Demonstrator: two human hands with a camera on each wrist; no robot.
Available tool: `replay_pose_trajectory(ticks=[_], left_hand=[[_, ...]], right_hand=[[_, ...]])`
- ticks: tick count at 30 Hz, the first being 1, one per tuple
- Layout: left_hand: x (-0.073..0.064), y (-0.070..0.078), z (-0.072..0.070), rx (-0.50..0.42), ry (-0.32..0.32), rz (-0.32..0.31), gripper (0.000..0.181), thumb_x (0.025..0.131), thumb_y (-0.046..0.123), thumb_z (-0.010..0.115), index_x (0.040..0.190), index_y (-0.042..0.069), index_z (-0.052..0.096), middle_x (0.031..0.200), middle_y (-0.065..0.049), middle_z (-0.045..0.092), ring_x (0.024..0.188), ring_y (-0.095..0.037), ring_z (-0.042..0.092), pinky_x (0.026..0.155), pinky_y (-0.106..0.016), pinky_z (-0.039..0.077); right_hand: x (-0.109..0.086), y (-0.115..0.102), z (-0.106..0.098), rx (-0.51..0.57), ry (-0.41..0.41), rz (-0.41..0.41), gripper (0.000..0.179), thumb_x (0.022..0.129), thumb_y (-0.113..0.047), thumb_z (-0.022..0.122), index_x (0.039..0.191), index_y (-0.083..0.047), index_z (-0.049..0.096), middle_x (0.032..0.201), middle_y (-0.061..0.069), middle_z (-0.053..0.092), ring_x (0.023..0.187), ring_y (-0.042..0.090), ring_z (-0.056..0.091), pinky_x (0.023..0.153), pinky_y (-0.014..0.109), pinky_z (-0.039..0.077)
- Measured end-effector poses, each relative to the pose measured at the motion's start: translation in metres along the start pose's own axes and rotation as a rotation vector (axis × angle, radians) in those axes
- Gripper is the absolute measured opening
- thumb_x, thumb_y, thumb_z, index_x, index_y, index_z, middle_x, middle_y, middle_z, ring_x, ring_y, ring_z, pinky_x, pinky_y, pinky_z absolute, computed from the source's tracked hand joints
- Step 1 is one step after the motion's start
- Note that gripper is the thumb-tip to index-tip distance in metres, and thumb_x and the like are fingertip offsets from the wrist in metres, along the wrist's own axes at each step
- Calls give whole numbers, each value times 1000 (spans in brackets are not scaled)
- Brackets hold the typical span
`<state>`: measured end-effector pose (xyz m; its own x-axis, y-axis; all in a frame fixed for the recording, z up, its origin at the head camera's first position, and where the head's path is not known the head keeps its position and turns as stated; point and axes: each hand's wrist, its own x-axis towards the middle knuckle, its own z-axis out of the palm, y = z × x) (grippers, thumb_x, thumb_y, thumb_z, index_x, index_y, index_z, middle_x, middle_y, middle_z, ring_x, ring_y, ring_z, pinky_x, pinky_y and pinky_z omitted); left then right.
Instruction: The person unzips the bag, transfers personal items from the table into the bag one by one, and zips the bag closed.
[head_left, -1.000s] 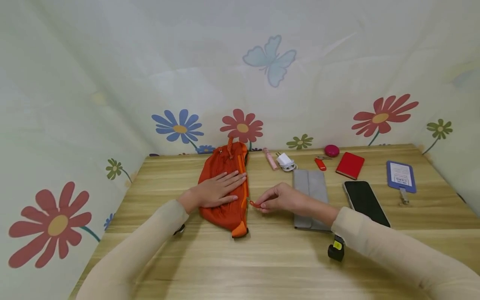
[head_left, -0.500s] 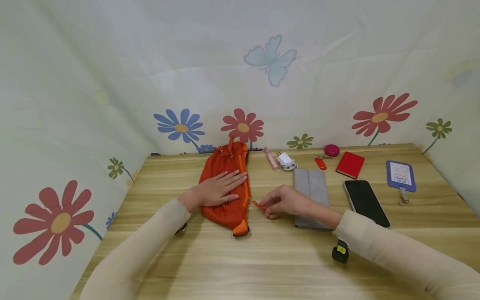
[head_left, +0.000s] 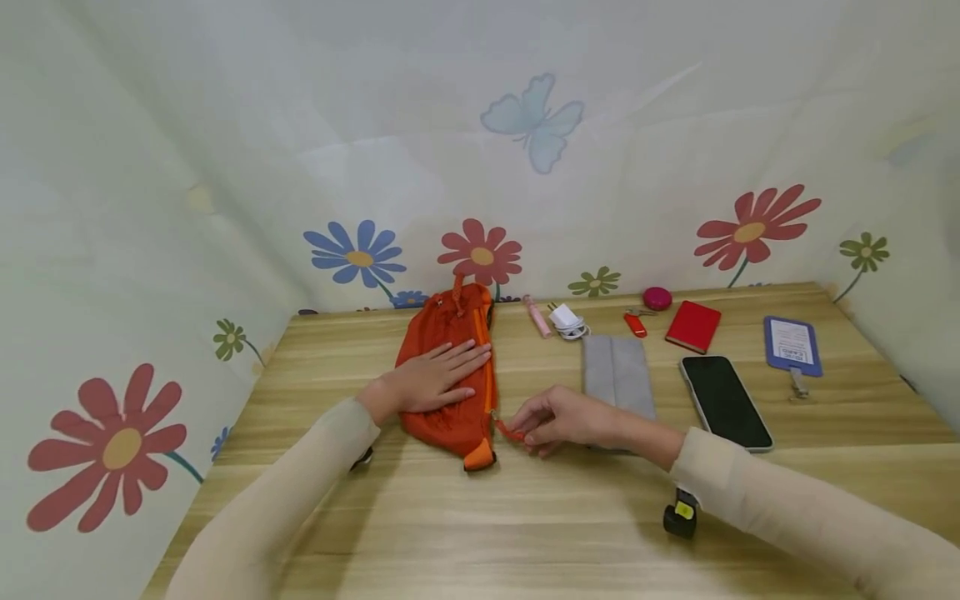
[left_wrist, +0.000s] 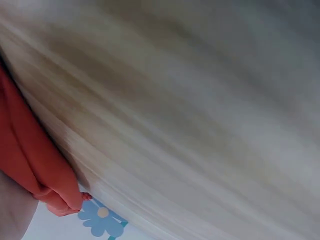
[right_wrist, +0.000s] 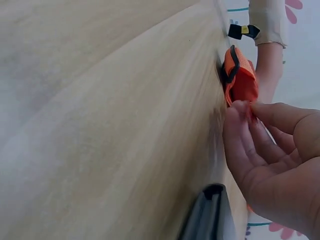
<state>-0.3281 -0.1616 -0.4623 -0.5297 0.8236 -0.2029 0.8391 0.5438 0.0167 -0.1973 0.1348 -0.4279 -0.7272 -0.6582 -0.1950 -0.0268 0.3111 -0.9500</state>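
Observation:
An orange fabric zip bag [head_left: 431,425] lies on the wooden table, its zip running down the right side. My left hand [head_left: 431,379] rests flat on the bag with fingers straight. Near the lower end of the zip, my right hand [head_left: 562,419] pinches the orange cord zip pull [head_left: 510,431] between thumb and finger. That pinch shows closely in the right wrist view, where the right hand [right_wrist: 280,155] is in front of the bag's end [right_wrist: 242,80]. Only the bag's edge [left_wrist: 40,150] appears in the left wrist view.
Behind and under the right forearm lies a grey pouch [head_left: 618,375]. Around it are a phone [head_left: 726,400], a red notebook [head_left: 693,326], a blue card holder [head_left: 792,343], a white charger [head_left: 567,320], a pink tube [head_left: 537,317], a red key fob [head_left: 635,325] and a round magenta case [head_left: 657,298].
My right hand shifts slightly right, then down and back toward the bag, keeping the zip pull pinched. The left hand stays in place on the bag.

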Motion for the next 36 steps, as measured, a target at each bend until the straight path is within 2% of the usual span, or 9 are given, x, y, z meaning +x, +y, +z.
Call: replay_pose_trajectory(ticks=[3,7,9,12,18,23,27,31,36], left_hand=[[-10,8,7,-17,25,-9,69,108,58,27,165,26,5,171,9,0,158,-18,0,127,-46,7],[-20,19,7,-20,70,5,62,110,44,36,165,25,16,171,5,10,157,-21,9,126,-48,12],[-22,22,2,-15,81,28,59,110,35,41,165,24,21,171,2,15,157,-23,14,125,-50,15],[-20,22,-9,-7,68,53,61,108,25,46,164,23,23,170,1,16,156,-25,15,125,-50,16],[-12,13,-31,24,47,74,70,103,14,55,164,21,23,170,0,17,157,-24,14,125,-48,15],[-15,4,-36,-4,-1,122,75,98,16,57,164,20,22,170,-2,19,157,-24,14,125,-53,15],[-17,-2,-41,-24,-16,170,78,93,14,58,164,19,25,170,-1,20,156,-25,15,124,-55,15],[-16,-6,-41,-30,-12,223,76,93,11,57,163,18,29,169,-2,22,156,-26,17,124,-56,16],[-15,-10,-37,-39,31,278,67,96,12,58,160,13,36,166,-5,29,155,-30,21,123,-56,20]], right_hand=[[-7,5,-2,-163,18,-48,24,98,-2,64,121,-2,73,113,13,73,91,17,69,78,34,60],[-25,8,-12,-424,99,-150,25,98,-3,63,121,-6,73,117,8,73,97,16,67,82,27,57],[-34,7,-20,-511,137,-213,27,97,2,61,122,-2,72,118,11,73,102,21,69,87,30,57],[-48,4,-34,-664,195,-293,30,94,9,60,121,-1,71,118,11,72,102,26,68,86,37,58],[-73,10,-62,-960,299,-288,36,90,11,64,121,-5,71,124,11,69,113,28,65,87,45,57],[-87,29,-78,-1078,243,-359,43,87,8,71,128,-2,68,132,13,65,122,31,61,93,47,56],[-96,39,-91,-1194,188,-421,69,80,8,78,144,-4,56,145,14,56,133,34,52,98,49,53],[-102,45,-104,-1301,119,-428,90,74,12,81,154,-7,44,157,12,45,141,36,44,100,50,52],[-100,51,-115,-1362,27,-422,80,85,5,75,156,-8,41,160,11,41,144,35,41,107,51,46]])
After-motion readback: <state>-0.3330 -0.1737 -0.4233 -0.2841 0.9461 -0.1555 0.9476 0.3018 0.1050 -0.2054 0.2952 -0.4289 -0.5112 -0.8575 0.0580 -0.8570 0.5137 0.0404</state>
